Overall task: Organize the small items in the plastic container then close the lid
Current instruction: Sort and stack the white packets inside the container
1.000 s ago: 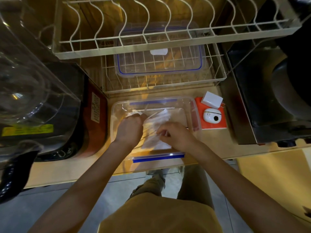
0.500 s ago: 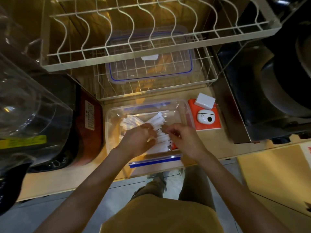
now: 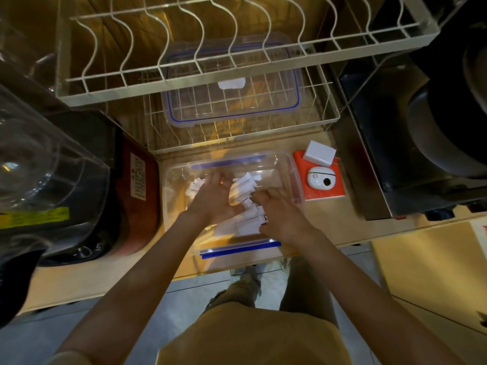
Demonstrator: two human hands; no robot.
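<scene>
I see one clear plastic container point(image 3: 286, 164), a rounded rectangle with a blue clip at its far and near short ends, standing open at the front edge of the pale wooden counter point(image 3: 332, 227), its near end overhanging that edge. Inside lies a loose heap of small white packets point(image 3: 243, 187), flat, papery and oblong; they overlap too much for me to count. My left hand point(image 3: 214, 197) lies flat inside the container on the left part of the heap, fingers stretched forward and slightly spread. My right hand point(image 3: 280, 210) is in the container's near right corner, fingers curled down onto the packets; whether they pinch one I cannot tell.

The one matching lid point(image 3: 232, 83), clear with a thin blue seal line and a white tab, lies flat in the lower tier of a white wire dish rack point(image 3: 326, 119) toward the counter's back. Just right of the container sits one orange square pad point(image 3: 337, 185) carrying two things: a white rounded device point(image 3: 320, 179) with a dark hole and a small white box point(image 3: 319, 152) tilted on the pad's far edge. A glossy dark red appliance point(image 3: 137, 185) stands left of the container.
</scene>
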